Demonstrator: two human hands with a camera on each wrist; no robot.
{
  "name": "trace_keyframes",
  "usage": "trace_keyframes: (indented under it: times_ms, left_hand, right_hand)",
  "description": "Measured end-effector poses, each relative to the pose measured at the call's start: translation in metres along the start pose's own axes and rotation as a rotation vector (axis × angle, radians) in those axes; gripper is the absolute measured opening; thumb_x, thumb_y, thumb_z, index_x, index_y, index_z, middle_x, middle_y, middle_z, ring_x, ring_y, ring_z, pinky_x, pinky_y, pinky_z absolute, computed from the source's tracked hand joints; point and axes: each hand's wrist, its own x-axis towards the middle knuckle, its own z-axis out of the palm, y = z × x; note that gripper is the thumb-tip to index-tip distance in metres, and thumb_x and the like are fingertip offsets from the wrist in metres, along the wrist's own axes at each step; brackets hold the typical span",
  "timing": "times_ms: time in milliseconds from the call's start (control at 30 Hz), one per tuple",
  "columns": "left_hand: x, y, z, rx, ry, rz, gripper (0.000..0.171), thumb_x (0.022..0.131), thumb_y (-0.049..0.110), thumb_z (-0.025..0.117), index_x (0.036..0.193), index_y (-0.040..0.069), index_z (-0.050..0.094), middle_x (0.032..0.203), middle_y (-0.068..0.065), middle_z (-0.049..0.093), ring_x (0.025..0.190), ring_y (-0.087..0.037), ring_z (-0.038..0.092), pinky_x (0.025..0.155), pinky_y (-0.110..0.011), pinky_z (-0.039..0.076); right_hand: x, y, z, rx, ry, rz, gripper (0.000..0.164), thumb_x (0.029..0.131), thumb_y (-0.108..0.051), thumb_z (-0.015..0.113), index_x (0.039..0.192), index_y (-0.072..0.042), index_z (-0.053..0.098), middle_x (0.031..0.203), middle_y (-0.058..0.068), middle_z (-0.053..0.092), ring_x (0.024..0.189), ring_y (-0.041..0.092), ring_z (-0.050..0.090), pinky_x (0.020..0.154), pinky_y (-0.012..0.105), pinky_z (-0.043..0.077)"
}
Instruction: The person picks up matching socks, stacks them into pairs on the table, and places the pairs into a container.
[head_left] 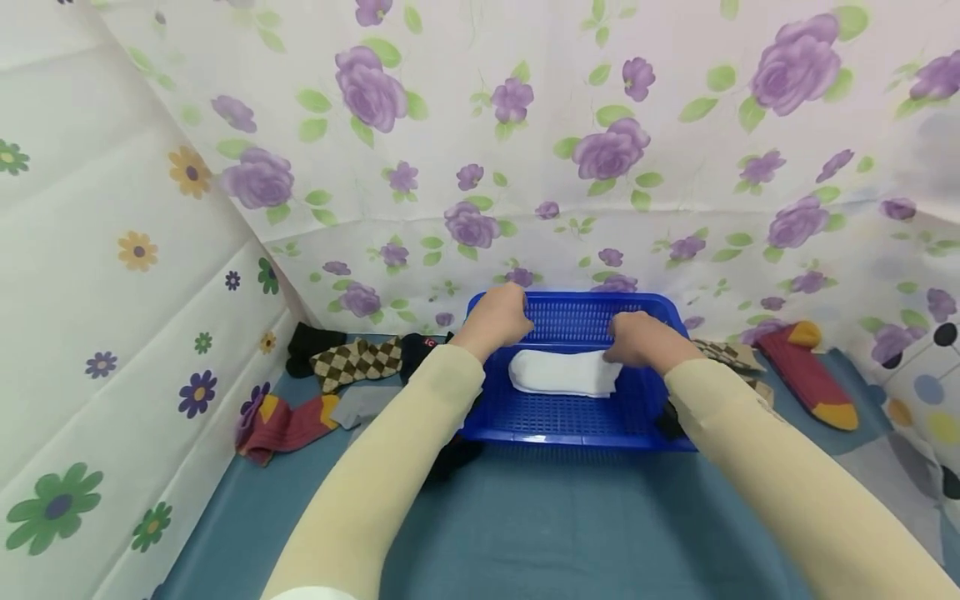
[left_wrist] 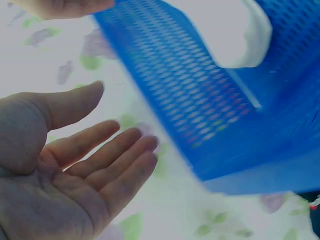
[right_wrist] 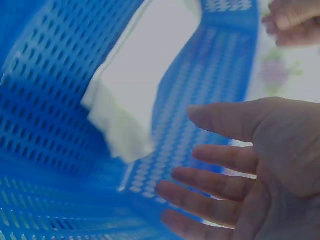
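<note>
White socks (head_left: 562,372) lie flat, one over the other, inside a blue plastic basket (head_left: 570,439) with perforated walls. My left hand (head_left: 498,317) hovers over the basket's back left corner. In the left wrist view its fingers (left_wrist: 117,172) are extended and slightly bent, with nothing in the palm. Over the basket's right side is my right hand (head_left: 645,337), near the cuff end of the socks. The right wrist view shows that hand's thumb and fingers (right_wrist: 207,200) spread apart and holding nothing, beside the basket wall.
Left of the basket lie a black sock (head_left: 311,346), a checked sock (head_left: 358,364), a grey sock (head_left: 365,406) and a red-and-yellow sock (head_left: 296,427). To the right are another checked sock (head_left: 727,354) and a red-and-yellow sock (head_left: 810,377). Flowered sheeting (head_left: 465,167) rises behind.
</note>
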Motion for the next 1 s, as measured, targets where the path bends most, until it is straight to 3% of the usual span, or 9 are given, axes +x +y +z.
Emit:
trace_keyframes:
  times_ms: [100,233,333,500,733,867,1000]
  left_hand:
    - [-0.019,0.004,-0.008,-0.005,0.093,0.037,0.043,0.089,0.027,0.062,0.128,0.011,0.055,0.126,-0.004,0.060,0.100,-0.016,0.060,0.085,-0.034,0.050]
    - [-0.049,0.006,-0.012,0.025,0.213,0.141,0.046,0.090,0.027,0.061,0.133,0.012,0.051,0.133,-0.004,0.055,0.121,-0.020,0.053,0.097,-0.037,0.046]
    - [-0.072,0.006,-0.014,0.063,0.305,0.223,0.047,0.091,0.026,0.061,0.134,0.013,0.050,0.133,-0.005,0.054,0.122,-0.020,0.052,0.097,-0.036,0.046]
    - [-0.103,0.002,-0.016,0.124,0.470,0.351,0.044,0.090,0.026,0.061,0.132,0.013,0.053,0.131,-0.005,0.056,0.120,-0.020,0.053,0.098,-0.035,0.046]
    - [-0.131,-0.007,0.000,0.310,0.673,0.529,0.043,0.093,0.036,0.056,0.124,0.008,0.058,0.123,-0.010,0.061,0.120,-0.025,0.053,0.102,-0.040,0.042]
    - [-0.147,-0.016,0.020,0.395,0.690,0.558,0.044,0.093,0.043,0.053,0.122,0.009,0.059,0.120,-0.009,0.062,0.120,-0.026,0.053,0.101,-0.043,0.042]
    - [-0.163,-0.023,0.042,0.375,0.622,0.565,0.044,0.094,0.046,0.050,0.120,0.012,0.060,0.120,-0.007,0.062,0.121,-0.024,0.052,0.102,-0.042,0.042]
  right_hand:
    - [-0.018,-0.006,-0.003,0.002,0.088,-0.068,0.048,0.086,-0.028,0.064,0.124,0.000,0.056,0.124,0.021,0.058,0.111,0.037,0.057,0.090,0.053,0.046]
    - [-0.043,-0.015,-0.007,0.004,0.232,-0.124,0.041,0.087,-0.028,0.063,0.121,-0.005,0.059,0.121,0.017,0.061,0.105,0.033,0.061,0.085,0.050,0.049]
    - [-0.062,-0.021,-0.010,-0.003,0.342,-0.160,0.038,0.087,-0.028,0.064,0.119,-0.006,0.060,0.120,0.015,0.062,0.105,0.031,0.061,0.084,0.049,0.050]
    - [-0.094,-0.032,-0.009,-0.031,0.501,-0.232,0.036,0.086,-0.029,0.066,0.115,-0.008,0.063,0.125,0.014,0.059,0.116,0.033,0.054,0.092,0.052,0.046]
    - [-0.124,-0.033,0.015,-0.019,0.747,-0.366,0.031,0.081,-0.029,0.070,0.107,-0.011,0.067,0.123,0.012,0.061,0.116,0.031,0.053,0.096,0.052,0.043]
    - [-0.137,-0.030,0.039,0.001,0.817,-0.390,0.031,0.080,-0.029,0.071,0.105,-0.012,0.068,0.121,0.011,0.062,0.114,0.029,0.055,0.095,0.052,0.043]
    - [-0.147,-0.028,0.062,0.022,0.834,-0.395,0.032,0.079,-0.030,0.071,0.106,-0.013,0.068,0.121,0.010,0.062,0.112,0.028,0.056,0.096,0.052,0.041]
